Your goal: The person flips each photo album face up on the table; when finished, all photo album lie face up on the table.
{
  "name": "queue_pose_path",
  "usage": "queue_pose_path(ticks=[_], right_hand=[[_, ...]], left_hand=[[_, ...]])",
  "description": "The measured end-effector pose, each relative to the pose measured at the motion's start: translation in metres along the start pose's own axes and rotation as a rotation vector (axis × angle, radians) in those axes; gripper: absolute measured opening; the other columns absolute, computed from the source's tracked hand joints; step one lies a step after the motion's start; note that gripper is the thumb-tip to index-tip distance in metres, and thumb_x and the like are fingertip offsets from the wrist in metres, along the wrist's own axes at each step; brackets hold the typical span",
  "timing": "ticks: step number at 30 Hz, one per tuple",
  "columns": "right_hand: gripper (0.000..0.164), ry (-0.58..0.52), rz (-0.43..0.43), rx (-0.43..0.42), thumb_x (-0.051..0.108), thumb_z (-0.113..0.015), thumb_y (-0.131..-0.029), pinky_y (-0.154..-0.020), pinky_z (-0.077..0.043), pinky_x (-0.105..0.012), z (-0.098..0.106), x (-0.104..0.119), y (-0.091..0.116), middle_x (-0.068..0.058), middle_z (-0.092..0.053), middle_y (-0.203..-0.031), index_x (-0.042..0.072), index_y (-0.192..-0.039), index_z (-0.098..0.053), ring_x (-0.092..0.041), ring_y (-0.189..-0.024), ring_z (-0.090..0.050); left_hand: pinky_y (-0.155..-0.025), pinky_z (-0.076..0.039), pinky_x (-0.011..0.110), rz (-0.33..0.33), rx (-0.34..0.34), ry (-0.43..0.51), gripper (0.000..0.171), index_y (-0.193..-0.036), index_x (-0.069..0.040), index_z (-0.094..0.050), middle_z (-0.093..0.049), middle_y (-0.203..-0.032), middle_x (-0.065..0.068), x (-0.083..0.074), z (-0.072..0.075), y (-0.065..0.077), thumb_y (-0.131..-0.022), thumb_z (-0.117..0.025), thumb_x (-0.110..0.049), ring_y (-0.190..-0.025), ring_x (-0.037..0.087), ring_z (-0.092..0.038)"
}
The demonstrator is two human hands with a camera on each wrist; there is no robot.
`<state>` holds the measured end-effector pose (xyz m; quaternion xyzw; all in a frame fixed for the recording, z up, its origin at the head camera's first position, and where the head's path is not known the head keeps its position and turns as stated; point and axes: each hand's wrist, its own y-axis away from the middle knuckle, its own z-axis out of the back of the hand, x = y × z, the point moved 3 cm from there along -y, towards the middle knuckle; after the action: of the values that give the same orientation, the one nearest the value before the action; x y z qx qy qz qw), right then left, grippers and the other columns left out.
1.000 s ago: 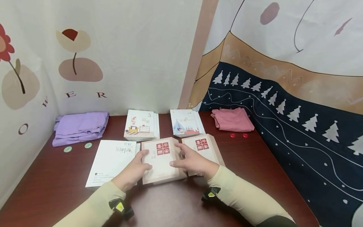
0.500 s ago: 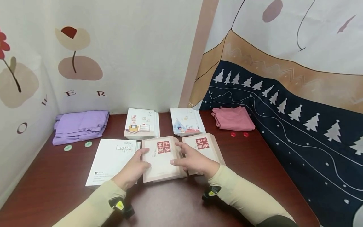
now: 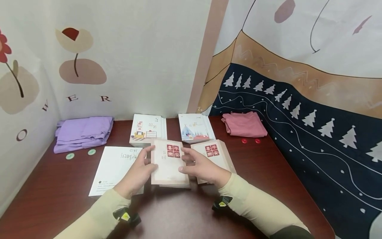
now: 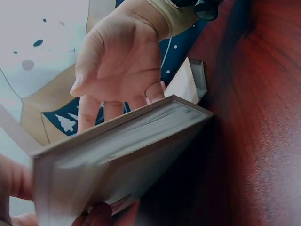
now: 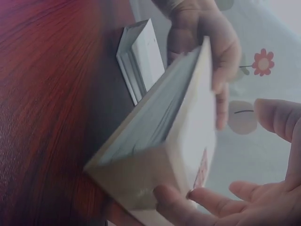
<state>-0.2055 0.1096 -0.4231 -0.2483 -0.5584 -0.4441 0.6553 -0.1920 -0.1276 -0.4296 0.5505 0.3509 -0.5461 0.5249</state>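
In the head view, a thick cream book (image 3: 167,167) with a red four-character block on its cover is held tilted at the middle of the front row. My left hand (image 3: 137,174) grips its left side, thumb on the cover and fingertips underneath. My right hand (image 3: 198,166) is at the other side; in the right wrist view its fingertips (image 5: 176,202) touch the book's spine and the thumb stays apart from the cover. The book's lower edge looks raised off the table in the left wrist view. A matching cream book (image 3: 223,162) lies just right, partly behind my right hand.
To the left lies a white book (image 3: 110,169). Two illustrated white books, one left (image 3: 146,131) and one right (image 3: 195,127), stand behind. Folded purple cloth (image 3: 83,132) with green buttons (image 3: 91,152) and folded pink cloth (image 3: 244,125) with red buttons (image 3: 244,141) flank them. Patterned curtains border the table (image 3: 268,189).
The middle cream book has been turned and tilted up from lying flat, its right side drawing in leftward. My left hand has risen slightly with it; my right hand has hardly moved.
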Motion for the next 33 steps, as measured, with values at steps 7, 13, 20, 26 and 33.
queue_pose_path(ticks=[7, 13, 20, 26, 33], right_hand=[[0.077, -0.126, -0.005, 0.052, 0.017, -0.068, -0.103, -0.102, -0.055, -0.059, -0.007, 0.002, -0.001, -0.026, -0.044, -0.161, 0.012, -0.168, -0.026, -0.04, -0.14, -0.054], [0.074, -0.176, 0.006, 0.085, 0.022, -0.058, -0.109, -0.103, -0.053, -0.065, -0.008, 0.005, 0.0, -0.023, -0.037, -0.167, 0.015, -0.17, -0.018, -0.042, -0.146, -0.047], [0.073, -0.25, 0.03, 0.095, 0.026, -0.047, -0.113, -0.106, -0.047, -0.071, -0.009, 0.01, 0.004, -0.026, -0.027, -0.17, 0.021, -0.172, -0.004, -0.05, -0.146, -0.044], [0.08, -0.283, 0.062, 0.067, 0.024, -0.054, -0.11, -0.103, -0.052, -0.063, -0.01, 0.014, 0.006, -0.025, -0.026, -0.171, 0.025, -0.171, -0.002, -0.047, -0.145, -0.046], [0.097, 0.021, 0.051, -0.085, 0.015, -0.074, -0.095, -0.12, -0.035, -0.042, -0.009, 0.006, 0.004, -0.009, -0.018, -0.175, 0.021, -0.171, -0.013, -0.024, -0.149, -0.036]], left_hand=[[-0.088, -0.058, 0.026, -0.089, -0.06, 0.086, 0.073, -0.168, -0.016, -0.011, -0.055, -0.135, 0.029, -0.015, 0.002, 0.011, -0.107, -0.049, -0.006, -0.106, 0.016, -0.064], [-0.096, -0.055, 0.021, -0.21, -0.005, 0.11, 0.066, -0.165, -0.009, -0.017, -0.053, -0.143, 0.032, -0.015, -0.001, 0.013, -0.107, -0.049, -0.005, -0.109, 0.006, -0.066], [-0.103, -0.052, 0.022, -0.317, 0.092, 0.089, 0.068, -0.164, -0.004, -0.021, -0.046, -0.154, 0.032, -0.012, -0.007, 0.015, -0.104, -0.054, -0.003, -0.128, 0.027, -0.063], [-0.106, -0.049, 0.028, -0.322, 0.211, 0.068, 0.068, -0.164, -0.006, -0.02, -0.049, -0.154, 0.031, -0.006, -0.014, 0.012, -0.105, -0.054, -0.005, -0.139, 0.051, -0.05], [-0.107, -0.047, 0.037, -0.243, 0.251, -0.058, 0.067, -0.164, -0.01, -0.022, -0.055, -0.153, 0.025, 0.006, -0.017, 0.005, -0.106, -0.057, -0.01, -0.147, 0.044, -0.045]])
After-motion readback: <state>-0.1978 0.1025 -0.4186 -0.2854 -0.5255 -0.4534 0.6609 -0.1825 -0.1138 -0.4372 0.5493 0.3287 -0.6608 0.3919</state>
